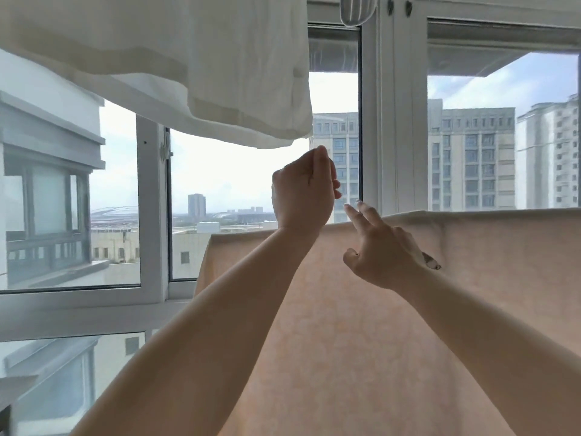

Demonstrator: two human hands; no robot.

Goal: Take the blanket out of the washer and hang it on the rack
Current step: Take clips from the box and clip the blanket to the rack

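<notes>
Facing a glazed balcony corner, we see white window frames (394, 121) running across the view, with tall apartment blocks (471, 158) and a hazy skyline beyond the glass. The peach blanket (361, 325) hangs in front of us, draped over a support that the cloth hides; we cannot tell what kind of bar carries it. Its top edge runs roughly level from the centre of the view to the right border, and its left edge falls slanting down toward the window sill. The cloth fills the lower right of the view.

A white sheet (188, 67) hangs overhead at upper left, its lower hem sagging close above the raised hands. A grey striped item (356, 9) hangs at the top centre.

Our left hand (303, 190) is raised in front of the glass with its fingers curled into a loose fist; we see nothing held in it, and it sits just under the white sheet's hem without clear contact. Our right hand (382, 247) is spread, fingers extended toward the blanket's top edge, with the fingertips near that edge.

Open space remains to the left of the blanket, between its slanted edge and the window frame
</notes>
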